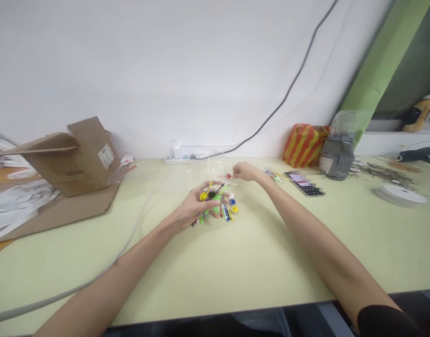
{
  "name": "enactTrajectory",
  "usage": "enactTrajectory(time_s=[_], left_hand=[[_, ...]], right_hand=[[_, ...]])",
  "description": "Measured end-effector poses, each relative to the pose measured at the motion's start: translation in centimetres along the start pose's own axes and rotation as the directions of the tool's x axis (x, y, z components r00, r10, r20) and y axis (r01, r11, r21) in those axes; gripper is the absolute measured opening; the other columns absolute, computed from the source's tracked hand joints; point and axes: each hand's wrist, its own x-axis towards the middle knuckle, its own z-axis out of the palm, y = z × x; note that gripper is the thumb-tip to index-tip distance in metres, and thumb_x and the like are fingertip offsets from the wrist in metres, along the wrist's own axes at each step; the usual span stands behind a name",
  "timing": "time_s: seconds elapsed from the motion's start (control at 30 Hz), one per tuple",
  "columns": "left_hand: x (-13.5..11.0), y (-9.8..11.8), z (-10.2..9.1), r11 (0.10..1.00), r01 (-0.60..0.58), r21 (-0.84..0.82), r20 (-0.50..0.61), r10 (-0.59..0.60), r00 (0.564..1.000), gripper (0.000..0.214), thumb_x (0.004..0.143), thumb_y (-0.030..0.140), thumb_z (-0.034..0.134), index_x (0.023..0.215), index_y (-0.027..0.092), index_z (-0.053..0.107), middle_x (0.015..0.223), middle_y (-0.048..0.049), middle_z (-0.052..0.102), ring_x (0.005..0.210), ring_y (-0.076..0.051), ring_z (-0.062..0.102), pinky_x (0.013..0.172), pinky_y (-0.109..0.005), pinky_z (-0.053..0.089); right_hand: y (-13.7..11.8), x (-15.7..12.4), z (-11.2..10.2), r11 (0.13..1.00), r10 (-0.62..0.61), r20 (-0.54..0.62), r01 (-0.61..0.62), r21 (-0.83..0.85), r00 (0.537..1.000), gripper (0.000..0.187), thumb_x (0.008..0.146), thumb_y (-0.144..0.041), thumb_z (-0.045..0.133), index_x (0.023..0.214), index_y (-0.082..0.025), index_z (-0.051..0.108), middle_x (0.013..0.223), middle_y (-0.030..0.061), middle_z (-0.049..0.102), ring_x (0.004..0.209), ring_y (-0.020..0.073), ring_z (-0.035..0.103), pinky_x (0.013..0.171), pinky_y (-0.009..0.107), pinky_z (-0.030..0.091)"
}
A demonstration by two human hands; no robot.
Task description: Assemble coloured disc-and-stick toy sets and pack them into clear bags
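My left hand point(195, 206) is curled around a bunch of small plastic pieces point(216, 202) in green, yellow, blue, black and white. Some are slim and pointed like arrows, others are round like little discs. A few pieces hang below the fingers, by a yellow disc point(235, 209). Just behind and to the right, my right hand point(246, 172) is closed, its fingertips at a small red plastic piece point(229, 176) with a thin stem pointing left. The fingers hide part of that piece. Clear plastic film point(215, 166) lies on the table beyond my hands.
More small coloured pieces point(273, 175) lie beside a phone point(304, 183). A white spool point(402, 194), a grey bag point(337, 157) and a striped bag point(301, 145) stand right. Left are a cardboard box point(83, 161) and white strips point(16, 206). A grey cable point(105, 270) crosses under my left forearm.
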Motion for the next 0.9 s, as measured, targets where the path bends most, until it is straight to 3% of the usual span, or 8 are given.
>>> enactTrajectory(time_s=[0.07, 0.13, 0.23, 0.37, 0.47, 0.6, 0.73, 0.9], left_hand=[[0.0, 0.0, 0.0, 1.0, 0.007, 0.0, 0.006, -0.007, 1.0, 0.066, 0.079, 0.03, 0.081, 0.137, 0.021, 0.05, 0.13, -0.0212, 0.065, 0.113, -0.037, 0.068, 0.063, -0.03, 0.061], [0.0, 0.1, 0.0, 1.0, 0.015, -0.006, 0.019, -0.015, 1.0, 0.068, 0.079, 0.029, 0.081, 0.138, 0.021, 0.049, 0.129, -0.0208, 0.066, 0.113, -0.037, 0.067, 0.063, -0.03, 0.061], [0.0, 0.0, 0.0, 1.0, 0.028, -0.014, 0.039, -0.027, 0.999, 0.07, 0.078, 0.028, 0.081, 0.14, 0.022, 0.048, 0.129, -0.0196, 0.066, 0.114, -0.037, 0.067, 0.063, -0.031, 0.062], [-0.1, -0.2, -0.2, 0.999, 0.034, -0.024, 0.074, -0.032, 0.997, 0.072, 0.079, 0.026, 0.08, 0.142, 0.023, 0.047, 0.125, -0.0182, 0.067, 0.109, -0.034, 0.069, 0.063, -0.029, 0.062], [-0.2, -0.1, -0.2, 0.999, 0.046, 0.01, 0.089, -0.047, 0.995, 0.072, 0.08, 0.027, 0.079, 0.144, 0.026, 0.046, 0.124, -0.0163, 0.067, 0.104, -0.031, 0.07, 0.063, -0.03, 0.062], [-0.4, 0.2, 0.0, 0.996, 0.066, 0.066, 0.085, -0.072, 0.994, 0.073, 0.079, 0.03, 0.079, 0.144, 0.029, 0.047, 0.128, -0.0142, 0.065, 0.106, -0.031, 0.069, 0.064, -0.031, 0.063], [-0.4, 0.3, 0.2, 0.995, 0.059, 0.079, 0.085, -0.065, 0.994, 0.075, 0.079, 0.028, 0.079, 0.146, 0.03, 0.044, 0.131, -0.0145, 0.062, 0.108, -0.03, 0.068, 0.063, -0.03, 0.063], [-0.4, 0.3, 0.3, 0.997, 0.047, 0.058, 0.096, -0.052, 0.994, 0.077, 0.08, 0.029, 0.079, 0.148, 0.029, 0.042, 0.129, -0.0153, 0.062, 0.107, -0.032, 0.069, 0.061, -0.028, 0.062]], right_hand=[[0.2, -0.1, -1.6, 0.999, -0.017, -0.101, 0.022, 0.045, 0.995, 0.016, 0.089, -0.015, 0.057, 0.094, -0.012, 0.072, 0.096, 0.0091, 0.075, 0.084, 0.0162, 0.065, 0.072, 0.022, 0.044], [0.3, -0.4, -3.6, 0.983, -0.039, -0.284, 0.088, 0.162, 0.958, 0.019, 0.091, -0.016, 0.053, 0.095, -0.011, 0.07, 0.096, 0.0094, 0.074, 0.085, 0.0156, 0.065, 0.075, 0.023, 0.045], [-0.4, -1.3, -6.6, 0.876, -0.042, -0.569, 0.305, 0.374, 0.821, 0.019, 0.092, -0.026, 0.055, 0.094, -0.012, 0.068, 0.088, 0.0083, 0.072, 0.078, 0.0151, 0.063, 0.072, 0.025, 0.047], [-3.5, -3.8, -9.7, 0.728, -0.091, -0.698, 0.526, 0.44, 0.71, 0.029, 0.094, -0.043, 0.058, 0.101, -0.016, 0.069, 0.091, 0.0064, 0.07, 0.082, 0.0149, 0.064, 0.07, 0.026, 0.049], [-6.3, -5.9, -10.7, 0.704, -0.202, -0.649, 0.569, 0.424, 0.734, 0.035, 0.093, -0.049, 0.06, 0.103, -0.017, 0.071, 0.094, 0.0062, 0.07, 0.089, 0.0161, 0.065, 0.072, 0.027, 0.05], [-8.9, -7.5, -10.8, 0.706, -0.406, -0.403, 0.562, 0.432, 0.82, 0.029, 0.088, -0.042, 0.068, 0.095, -0.014, 0.075, 0.091, 0.0075, 0.074, 0.087, 0.0175, 0.066, 0.077, 0.03, 0.051], [-10.2, -7.7, -10.3, 0.665, -0.523, -0.243, 0.569, 0.484, 0.817, 0.018, 0.085, -0.031, 0.07, 0.09, -0.015, 0.076, 0.089, 0.0068, 0.077, 0.084, 0.0171, 0.069, 0.077, 0.029, 0.052], [-11.2, -7.8, -9.9, 0.638, -0.543, -0.178, 0.541, 0.547, 0.821, 0.007, 0.083, -0.022, 0.071, 0.084, -0.015, 0.07, 0.08, 0.0054, 0.076, 0.078, 0.0163, 0.071, 0.072, 0.027, 0.054]])
